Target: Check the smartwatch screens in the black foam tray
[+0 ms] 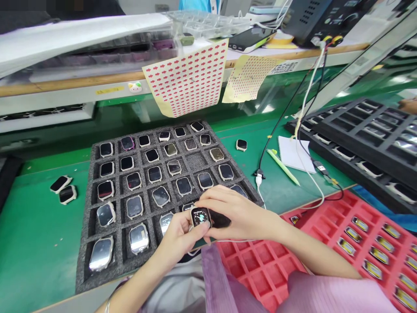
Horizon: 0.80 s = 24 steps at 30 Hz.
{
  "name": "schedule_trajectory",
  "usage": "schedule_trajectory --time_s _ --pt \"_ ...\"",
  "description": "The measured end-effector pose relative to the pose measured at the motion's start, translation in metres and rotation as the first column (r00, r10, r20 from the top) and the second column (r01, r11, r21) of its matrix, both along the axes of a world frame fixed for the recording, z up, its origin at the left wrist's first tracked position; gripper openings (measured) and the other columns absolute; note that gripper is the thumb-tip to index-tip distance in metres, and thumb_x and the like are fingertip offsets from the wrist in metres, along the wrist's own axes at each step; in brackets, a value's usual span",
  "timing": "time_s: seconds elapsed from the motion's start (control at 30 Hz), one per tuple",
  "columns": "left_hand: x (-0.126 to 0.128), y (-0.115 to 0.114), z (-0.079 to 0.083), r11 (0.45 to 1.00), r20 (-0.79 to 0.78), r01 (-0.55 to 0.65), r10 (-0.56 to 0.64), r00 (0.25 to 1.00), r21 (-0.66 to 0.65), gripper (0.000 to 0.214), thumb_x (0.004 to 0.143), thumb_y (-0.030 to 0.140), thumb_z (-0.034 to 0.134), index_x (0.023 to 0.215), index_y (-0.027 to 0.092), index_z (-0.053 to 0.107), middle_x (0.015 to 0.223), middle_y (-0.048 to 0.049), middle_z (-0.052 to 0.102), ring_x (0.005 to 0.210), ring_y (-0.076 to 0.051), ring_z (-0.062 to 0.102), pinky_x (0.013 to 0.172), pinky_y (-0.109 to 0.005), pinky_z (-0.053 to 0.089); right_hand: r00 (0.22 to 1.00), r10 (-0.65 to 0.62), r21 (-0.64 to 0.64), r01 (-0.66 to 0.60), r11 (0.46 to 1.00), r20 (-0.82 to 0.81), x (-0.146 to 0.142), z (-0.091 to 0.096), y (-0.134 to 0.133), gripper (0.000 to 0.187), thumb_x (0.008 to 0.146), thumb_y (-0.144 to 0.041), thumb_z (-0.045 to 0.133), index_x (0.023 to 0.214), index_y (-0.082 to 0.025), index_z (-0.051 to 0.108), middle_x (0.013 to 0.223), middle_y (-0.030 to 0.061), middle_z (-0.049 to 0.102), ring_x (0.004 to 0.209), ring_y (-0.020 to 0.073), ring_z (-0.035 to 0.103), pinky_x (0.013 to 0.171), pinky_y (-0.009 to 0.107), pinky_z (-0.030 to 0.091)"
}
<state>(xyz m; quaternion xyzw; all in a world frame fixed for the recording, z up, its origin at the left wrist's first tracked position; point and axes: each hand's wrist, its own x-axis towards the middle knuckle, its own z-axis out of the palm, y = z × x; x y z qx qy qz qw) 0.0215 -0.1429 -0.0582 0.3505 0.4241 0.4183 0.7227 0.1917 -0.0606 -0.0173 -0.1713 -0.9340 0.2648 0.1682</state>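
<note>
A smartwatch without a strap, its screen lit with a clock face, is held up over the near edge of a grey foam tray. My left hand grips it from the left, with the thumb on the lower part of the screen. From the right, my right hand closes around it, fingertips at its top and lower right edges. The dark patch under my right palm cannot be made out. Several more watch bodies, such as a dark-screened watch, lie in the tray's compartments; my hands cover some.
Two loose watches lie left of the tray, another watch to its right. A red tray with small yellow-marked parts is at lower right. Black trays are stacked beyond. A green pen, white paper and cables lie between.
</note>
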Motion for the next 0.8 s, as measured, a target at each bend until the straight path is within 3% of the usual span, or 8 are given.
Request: schedule_trajectory --time_s 0.23,0.4,0.5,0.57,0.67,0.8 --pt "0.002 0.001 0.002 0.998 -0.068 -0.015 0.019 0.997 0.06 0.028 0.081 0.04 0.064 0.073 0.013 0.06 0.065 -0.0021 0.059 0.063 -0.013 0.053 0.062 -0.024 0.043 1.0 -0.007 0.02 0.008 1.0 -0.021 0.001 0.001 0.002 0.033 0.081 -0.029 0.065 0.11 -0.014 0.06 0.099 0.0097 0.063 0.093 0.0221 0.057 0.087 0.038 0.045" --pt "0.004 0.0 0.006 0.994 -0.097 -0.068 0.076 0.992 0.087 0.033 0.07 0.039 0.075 0.091 0.016 0.062 0.078 -0.0025 0.061 0.073 -0.016 0.056 0.066 -0.024 0.046 0.983 -0.093 -0.081 0.081 0.993 -0.158 0.021 0.002 0.021 0.038 0.08 -0.03 0.07 0.113 -0.016 0.059 0.103 0.0099 0.063 0.098 0.0226 0.057 0.09 0.038 0.044" --pt "0.004 0.001 0.006 0.994 -0.073 -0.103 0.105 0.992 0.043 0.034 0.075 0.041 0.071 0.098 0.017 0.063 0.081 -0.0036 0.06 0.073 -0.015 0.056 0.067 -0.024 0.047 0.993 -0.118 -0.029 0.118 0.993 -0.014 0.032 -0.004 0.025 0.038 0.08 -0.031 0.071 0.114 -0.017 0.06 0.107 0.0109 0.061 0.103 0.0245 0.054 0.093 0.042 0.041" --pt "0.005 0.002 0.005 0.993 -0.058 -0.115 0.114 0.992 -0.003 0.034 0.081 0.043 0.065 0.101 0.016 0.062 0.078 -0.0026 0.058 0.061 -0.01 0.051 0.055 -0.019 0.043 0.988 -0.097 0.045 0.092 0.995 0.117 0.038 -0.007 0.024 0.041 0.081 -0.034 0.069 0.117 -0.017 0.06 0.116 0.013 0.056 0.11 0.027 0.05 0.098 0.047 0.036" --pt "0.007 0.002 0.004 0.989 -0.049 -0.113 0.108 0.993 -0.095 0.039 0.084 0.05 0.057 0.102 0.016 0.06 0.071 0.001 0.055 0.04 -0.001 0.032 0.036 -0.015 0.021 0.974 -0.121 0.148 0.093 0.985 0.194 0.051 -0.001 0.023 0.044 0.084 -0.039 0.066 0.122 -0.018 0.058 0.129 0.0153 0.047 0.12 0.0297 0.042 0.105 0.054 0.024" --pt "0.008 0.002 0.005 0.993 -0.056 -0.097 0.093 0.994 -0.068 0.042 0.082 0.051 0.057 0.104 0.016 0.059 0.081 -0.0029 0.062 0.034 0.001 0.027 0.033 -0.016 0.015 0.929 -0.13 0.18 0.07 0.981 0.348 0.074 0.012 0.033 0.031 0.086 -0.034 0.064 0.114 -0.021 0.064 0.127 0.0131 0.047 0.12 0.0301 0.042 0.102 0.052 0.031"
